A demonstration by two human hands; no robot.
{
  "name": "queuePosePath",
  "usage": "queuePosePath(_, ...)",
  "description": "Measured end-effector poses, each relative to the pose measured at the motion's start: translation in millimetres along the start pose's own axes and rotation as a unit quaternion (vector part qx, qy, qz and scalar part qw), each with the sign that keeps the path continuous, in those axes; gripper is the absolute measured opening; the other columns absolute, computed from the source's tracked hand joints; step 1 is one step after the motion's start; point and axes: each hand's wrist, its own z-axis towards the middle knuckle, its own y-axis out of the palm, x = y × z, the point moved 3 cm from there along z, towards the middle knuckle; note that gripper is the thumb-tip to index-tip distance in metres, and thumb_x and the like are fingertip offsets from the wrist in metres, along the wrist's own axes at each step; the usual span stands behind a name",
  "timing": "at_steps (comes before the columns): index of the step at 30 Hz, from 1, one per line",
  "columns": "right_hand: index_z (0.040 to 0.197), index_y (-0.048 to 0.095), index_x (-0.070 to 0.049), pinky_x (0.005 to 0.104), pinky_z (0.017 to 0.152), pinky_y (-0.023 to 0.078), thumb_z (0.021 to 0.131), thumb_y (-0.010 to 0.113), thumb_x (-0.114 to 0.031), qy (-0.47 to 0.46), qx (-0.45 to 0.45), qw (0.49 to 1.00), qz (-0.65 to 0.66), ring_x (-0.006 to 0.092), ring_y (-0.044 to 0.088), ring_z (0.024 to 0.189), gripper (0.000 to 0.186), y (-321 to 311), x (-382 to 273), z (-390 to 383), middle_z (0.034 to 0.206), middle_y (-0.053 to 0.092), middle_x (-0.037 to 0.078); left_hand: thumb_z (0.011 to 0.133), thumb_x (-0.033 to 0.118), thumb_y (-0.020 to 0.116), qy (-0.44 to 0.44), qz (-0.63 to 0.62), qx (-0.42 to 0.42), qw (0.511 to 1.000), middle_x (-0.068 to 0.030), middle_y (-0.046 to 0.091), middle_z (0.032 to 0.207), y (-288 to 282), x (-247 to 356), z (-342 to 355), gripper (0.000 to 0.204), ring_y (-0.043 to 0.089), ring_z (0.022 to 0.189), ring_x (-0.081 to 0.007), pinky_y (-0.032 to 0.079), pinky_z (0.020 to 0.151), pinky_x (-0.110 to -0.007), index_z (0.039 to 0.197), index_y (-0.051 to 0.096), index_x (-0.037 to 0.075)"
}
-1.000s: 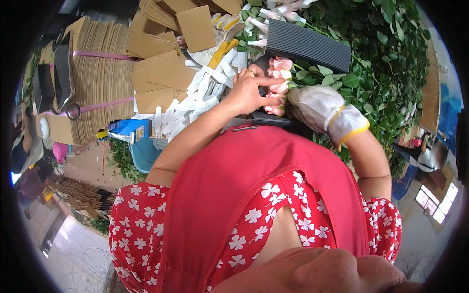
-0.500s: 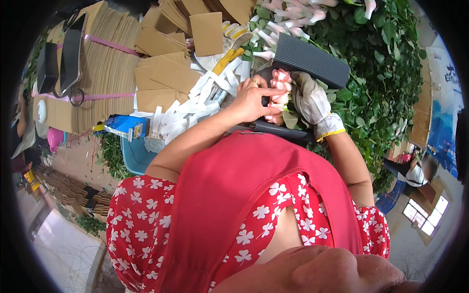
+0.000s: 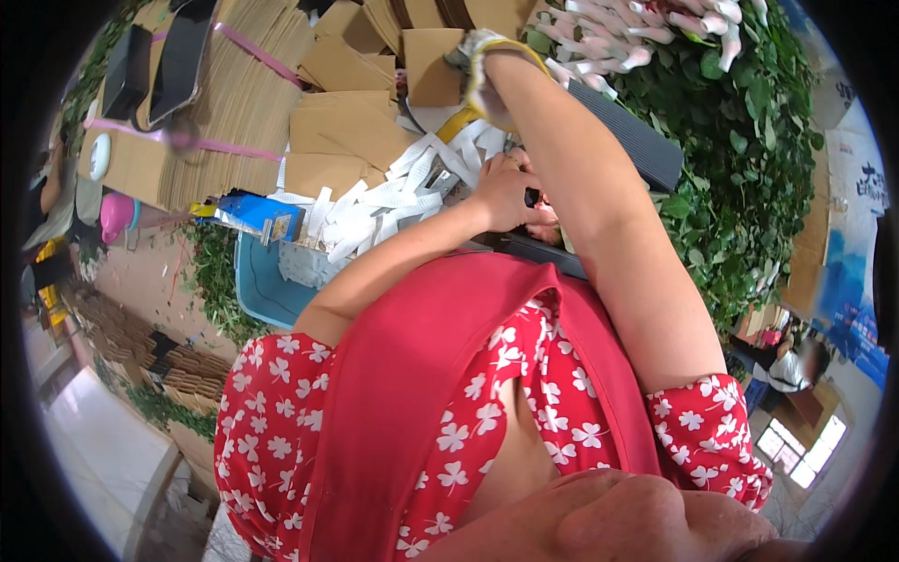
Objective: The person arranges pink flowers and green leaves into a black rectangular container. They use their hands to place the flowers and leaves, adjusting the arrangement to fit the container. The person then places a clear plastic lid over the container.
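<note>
My bare left hand (image 3: pixel 508 194) is curled over the pink roses (image 3: pixel 543 221) in the black trough (image 3: pixel 538 249) close to my apron. Part of the roses and some of that hand's fingertips are hidden behind my right forearm. My right hand (image 3: pixel 481 73), in a white work glove with a yellow cuff, is stretched across to the far side. Its fingers are at the right edge of a brown cardboard sheet (image 3: pixel 432 67); whether they grip it is hidden. A ridged dark grey block (image 3: pixel 629 134) lies beyond the forearm.
White paper strips (image 3: pixel 375 208) lie heaped left of my hand, with cardboard sheets (image 3: pixel 337 131) behind. A strapped cardboard stack (image 3: pixel 220 122), a blue bin (image 3: pixel 262 286) and a phone (image 3: pixel 184 61) are further left. White-sleeved roses (image 3: pixel 609 37) and leafy stems (image 3: pixel 740 159) fill the right.
My gloved right hand has left the roses and swung up and left over to the cardboard sheet. My left hand has stayed at the roses, its fingers more curled.
</note>
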Motion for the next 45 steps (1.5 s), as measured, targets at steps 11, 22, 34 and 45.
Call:
queuePosePath(11,0.124,0.056,-0.003,0.0188,0.037,0.035,0.096,0.060,-0.030,0.194,-0.194,0.821,0.500,0.0037,0.051,0.044,0.039,-20.2,142.3,-285.9,0.074,0.066,0.000,0.064,0.032,0.086,-0.024,-0.066,-0.003,0.998,-0.0083,0.053,0.111,-12.4,8.1,-3.1,0.049,0.048,0.108,-0.0297,0.039,0.099,-0.039,0.110,0.075,0.021)
queuePosePath(22,0.121,0.060,-0.002,0.0263,0.044,0.043,0.100,0.052,-0.025,0.180,-0.095,0.853,0.481,0.0097,0.054,0.052,0.032,42.9,139.5,-264.9,0.079,0.064,0.002,0.078,0.019,0.077,0.015,-0.222,-0.050,0.974,-0.0095,0.055,0.121,-30.4,-8.7,-6.9,0.035,0.052,0.116,-0.0280,0.043,0.099,-0.037,0.112,0.072,0.011)
queuePosePath(34,0.089,0.074,-0.010,0.0449,0.075,0.054,0.084,0.062,-0.037,-0.052,-0.177,0.983,-0.009,0.0366,0.068,0.084,0.030,-16.9,93.3,-279.7,0.088,0.071,0.017,0.077,0.018,0.075,0.211,0.184,-0.157,0.947,-0.0186,0.057,0.133,-41.1,82.4,6.3,0.057,0.052,0.119,-0.0332,0.046,0.100,-0.036,0.123,0.057,-0.010)
queuePosePath(45,0.111,0.065,-0.010,0.0468,0.075,0.054,0.079,0.069,-0.032,-0.043,0.076,0.983,0.162,0.0404,0.067,0.083,0.039,-46.4,166.2,-224.1,0.085,0.069,0.017,0.073,0.015,0.079,0.206,0.207,-0.140,0.946,-0.0214,0.064,0.098,-36.2,103.4,13.6,0.062,0.056,0.100,-0.0398,0.048,0.085,-0.042,0.124,0.050,-0.004)
